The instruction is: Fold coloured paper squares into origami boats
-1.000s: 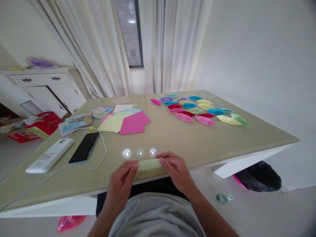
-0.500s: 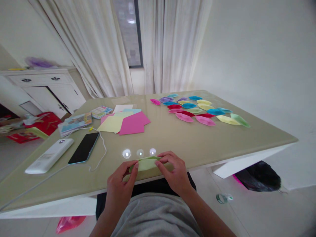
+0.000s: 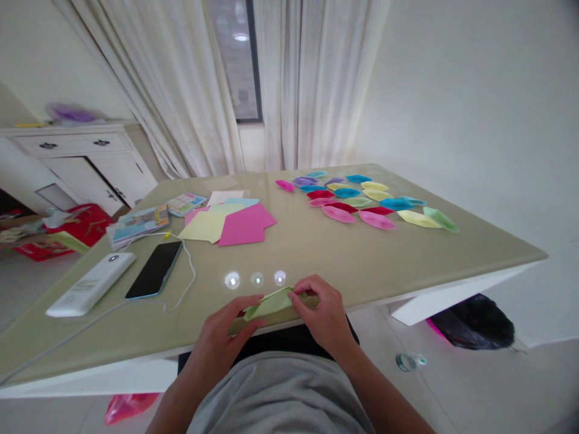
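A folded light-green paper boat [image 3: 270, 304] is between my two hands, just above the table's front edge. Its right end is pinched between the thumb and forefinger of my right hand [image 3: 323, 310]. My left hand [image 3: 224, 328] takes the left end, forefinger along the upper edge and thumb by the lower edge. The paper tilts up toward the right, and the fingers partly cover both ends.
Folded paper boats in several colours [image 3: 377, 220] lie on the table [image 3: 407, 271] at the back right. Loose coloured sheets [image 3: 244, 226], booklets [image 3: 140, 224], a black-screened phone [image 3: 154, 271], a white device [image 3: 91, 284] and a white cable [image 3: 193, 274] lie left.
My left thumb has come down off the paper's face to its lower edge, and the left hand has shifted slightly right. The green paper has tilted, left end lower.
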### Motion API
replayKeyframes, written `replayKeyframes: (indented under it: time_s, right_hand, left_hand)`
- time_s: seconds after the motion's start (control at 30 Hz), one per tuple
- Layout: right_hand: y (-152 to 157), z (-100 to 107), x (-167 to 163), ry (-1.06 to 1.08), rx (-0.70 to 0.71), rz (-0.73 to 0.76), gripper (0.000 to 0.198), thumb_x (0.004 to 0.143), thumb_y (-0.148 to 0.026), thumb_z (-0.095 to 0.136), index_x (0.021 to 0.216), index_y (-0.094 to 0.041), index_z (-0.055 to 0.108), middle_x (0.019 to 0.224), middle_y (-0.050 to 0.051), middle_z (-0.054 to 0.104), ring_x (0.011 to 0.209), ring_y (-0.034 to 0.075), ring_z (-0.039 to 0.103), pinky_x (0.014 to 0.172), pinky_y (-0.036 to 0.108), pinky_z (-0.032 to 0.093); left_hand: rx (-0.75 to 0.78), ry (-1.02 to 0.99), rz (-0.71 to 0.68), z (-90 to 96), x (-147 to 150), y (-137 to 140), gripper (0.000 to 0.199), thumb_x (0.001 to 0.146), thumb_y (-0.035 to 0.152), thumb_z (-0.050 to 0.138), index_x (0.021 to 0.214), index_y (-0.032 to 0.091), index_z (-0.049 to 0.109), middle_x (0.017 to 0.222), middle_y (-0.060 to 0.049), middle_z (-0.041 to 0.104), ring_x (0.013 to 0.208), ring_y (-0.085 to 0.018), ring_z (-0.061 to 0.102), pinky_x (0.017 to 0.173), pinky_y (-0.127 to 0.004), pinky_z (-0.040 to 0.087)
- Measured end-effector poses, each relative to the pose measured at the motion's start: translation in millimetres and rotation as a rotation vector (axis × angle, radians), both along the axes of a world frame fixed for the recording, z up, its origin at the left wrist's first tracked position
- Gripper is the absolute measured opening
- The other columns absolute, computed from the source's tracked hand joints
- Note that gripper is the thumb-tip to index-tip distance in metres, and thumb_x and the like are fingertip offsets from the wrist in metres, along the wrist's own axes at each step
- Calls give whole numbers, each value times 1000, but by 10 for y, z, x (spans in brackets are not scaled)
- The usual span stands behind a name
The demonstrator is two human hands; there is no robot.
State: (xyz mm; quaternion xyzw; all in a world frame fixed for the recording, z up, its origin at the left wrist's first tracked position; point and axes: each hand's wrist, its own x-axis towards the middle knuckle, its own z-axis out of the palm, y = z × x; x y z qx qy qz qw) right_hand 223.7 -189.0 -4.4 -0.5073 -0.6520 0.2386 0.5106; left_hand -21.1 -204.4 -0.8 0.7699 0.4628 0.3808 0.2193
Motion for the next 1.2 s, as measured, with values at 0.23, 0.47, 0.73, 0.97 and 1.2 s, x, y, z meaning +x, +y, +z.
replayKeyframes:
  time_s: [0.23, 0.47, 0.73, 0.97, 1.2]
  right_hand:
    - [-23, 36, 0, 2, -22, 4, 5, 87, -22, 72, 84, -22, 68, 86, 4, 72, 81, 21, 70, 78, 32, 57]
    - [-26, 49, -5, -27, -53, -4, 4, 86, -20, 71, 85, -21, 68, 87, 3, 71, 82, 20, 68, 79, 32, 55]
    - [-33, 85, 7, -66, 6, 77, 14, 86, -8, 68, 91, -21, 67, 91, 3, 70, 87, 20, 66, 81, 31, 51]
    - [-3, 76, 117, -191, -33, 295, 23, 88, -17, 84, 107, -23, 72, 111, 5, 69, 106, 22, 66, 96, 35, 52]
    - [9, 43, 177, -339, 44, 351, 26, 90, 1, 71, 102, -22, 72, 113, 6, 68, 109, 22, 64, 99, 36, 52]
  left_hand:
    - [233, 131, -172, 77, -129, -8, 28, 105, 22, 59, 129, 31, 69, 127, -4, 79, 114, -16, 77, 99, -24, 60]
    - [313, 412, -232, 143, -164, -33, 39, 110, 23, 45, 145, 31, 62, 135, -6, 74, 117, -18, 74, 100, -27, 60]
    - [362, 405, -151, 1, -159, -3, 38, 108, 14, 44, 136, 26, 66, 122, -9, 74, 111, -18, 73, 100, -28, 58]
    - [257, 312, -54, -30, -109, 43, 21, 107, 25, 53, 116, 25, 72, 115, -7, 74, 103, -19, 74, 93, -28, 59]
    - [82, 152, -71, 2, -160, 36, 16, 104, 27, 60, 106, 28, 75, 112, -3, 73, 99, -16, 73, 89, -21, 57]
